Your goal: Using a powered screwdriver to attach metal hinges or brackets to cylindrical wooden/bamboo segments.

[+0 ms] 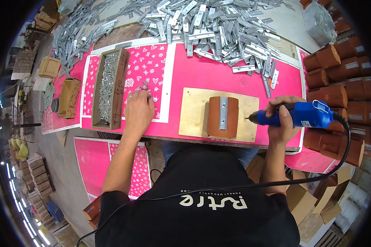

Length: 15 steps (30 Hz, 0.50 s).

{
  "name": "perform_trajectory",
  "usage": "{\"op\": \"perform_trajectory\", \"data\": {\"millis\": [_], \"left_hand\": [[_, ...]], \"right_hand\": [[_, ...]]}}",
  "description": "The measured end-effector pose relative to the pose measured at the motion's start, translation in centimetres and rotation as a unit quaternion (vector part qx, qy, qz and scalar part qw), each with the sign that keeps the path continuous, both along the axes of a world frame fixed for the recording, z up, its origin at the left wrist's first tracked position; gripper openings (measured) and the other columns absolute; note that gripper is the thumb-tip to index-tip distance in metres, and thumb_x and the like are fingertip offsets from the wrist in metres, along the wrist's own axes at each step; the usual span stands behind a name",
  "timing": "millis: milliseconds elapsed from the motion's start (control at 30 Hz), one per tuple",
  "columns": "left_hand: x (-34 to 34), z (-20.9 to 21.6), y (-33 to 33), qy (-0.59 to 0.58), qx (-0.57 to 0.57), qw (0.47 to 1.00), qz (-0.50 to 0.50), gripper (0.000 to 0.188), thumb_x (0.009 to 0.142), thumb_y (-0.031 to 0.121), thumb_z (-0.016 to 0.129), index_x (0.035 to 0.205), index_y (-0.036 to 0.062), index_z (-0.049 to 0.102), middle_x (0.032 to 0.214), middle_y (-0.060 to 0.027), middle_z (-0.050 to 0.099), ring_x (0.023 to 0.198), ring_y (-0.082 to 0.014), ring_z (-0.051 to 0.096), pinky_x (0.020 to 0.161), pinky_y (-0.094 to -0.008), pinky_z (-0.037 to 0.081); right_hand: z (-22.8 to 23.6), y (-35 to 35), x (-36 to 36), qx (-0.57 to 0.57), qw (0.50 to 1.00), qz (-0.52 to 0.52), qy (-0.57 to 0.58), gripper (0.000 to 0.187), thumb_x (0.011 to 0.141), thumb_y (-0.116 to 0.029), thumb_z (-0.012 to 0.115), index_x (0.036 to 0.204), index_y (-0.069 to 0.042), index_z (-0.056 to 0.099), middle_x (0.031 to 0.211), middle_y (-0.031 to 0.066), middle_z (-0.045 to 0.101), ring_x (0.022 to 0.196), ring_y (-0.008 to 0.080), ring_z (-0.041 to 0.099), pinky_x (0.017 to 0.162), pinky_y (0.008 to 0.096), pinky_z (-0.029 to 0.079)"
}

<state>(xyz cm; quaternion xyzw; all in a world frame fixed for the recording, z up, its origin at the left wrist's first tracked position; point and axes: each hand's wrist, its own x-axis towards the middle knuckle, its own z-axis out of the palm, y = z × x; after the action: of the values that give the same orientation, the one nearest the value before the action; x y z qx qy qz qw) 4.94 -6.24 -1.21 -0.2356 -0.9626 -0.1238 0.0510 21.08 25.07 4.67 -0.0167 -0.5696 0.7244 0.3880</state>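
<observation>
My right hand [282, 119] is wrapped round a blue electric screwdriver [315, 114], whose dark tip points left. Just left of that tip, a reddish-brown curved block [233, 119] rests on a pale wooden board [193, 109]. Along the block's top lies a grey metal strip [223, 112] with holes or screws near its ends. My left hand [140, 109] is closed over the patterned pink sheet, with several small screws [143, 86] at its fingertips. Beside it, to the left, stands a long wooden box [120, 84] filled with loose screws [107, 82].
A heap of metal strips [218, 31] covers the table's far side. More brown blocks [329, 96] are stacked at the right. A smaller wooden box [69, 99] sits at far left. The screwdriver's black cable [309, 180] loops across my torso. Open cardboard boxes [336, 189] lie lower right.
</observation>
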Motion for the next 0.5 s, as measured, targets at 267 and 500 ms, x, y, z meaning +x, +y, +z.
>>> {"op": "perform_trajectory", "data": {"millis": [267,500], "left_hand": [[0.0,0.3,0.1,0.019,-0.012,0.998,0.059,0.016,0.082,0.013,0.058,0.09,-0.0005,0.057,0.079,-0.0166,0.063,0.075,-0.0367,0.061,0.068,-0.048,0.05],[1.9,5.1,2.4,-0.379,0.348,0.858,-0.008,0.018,0.087,0.004,0.062,0.104,-0.001,0.062,0.075,-0.0043,0.063,0.062,-0.0074,0.055,0.056,-0.0241,0.046]], "right_hand": [[0.2,-0.3,0.2,0.005,0.998,-0.052,-0.033,0.027,0.081,-0.01,0.062,0.101,-0.003,0.045,0.08,0.0211,0.061,0.055,0.0214,0.054,0.055,0.0353,0.05],[1.1,-0.1,0.8,0.009,0.997,-0.079,-0.021,0.024,0.082,-0.015,0.058,0.102,-0.003,0.048,0.081,0.0182,0.061,0.055,0.021,0.054,0.057,0.0374,0.049]]}}
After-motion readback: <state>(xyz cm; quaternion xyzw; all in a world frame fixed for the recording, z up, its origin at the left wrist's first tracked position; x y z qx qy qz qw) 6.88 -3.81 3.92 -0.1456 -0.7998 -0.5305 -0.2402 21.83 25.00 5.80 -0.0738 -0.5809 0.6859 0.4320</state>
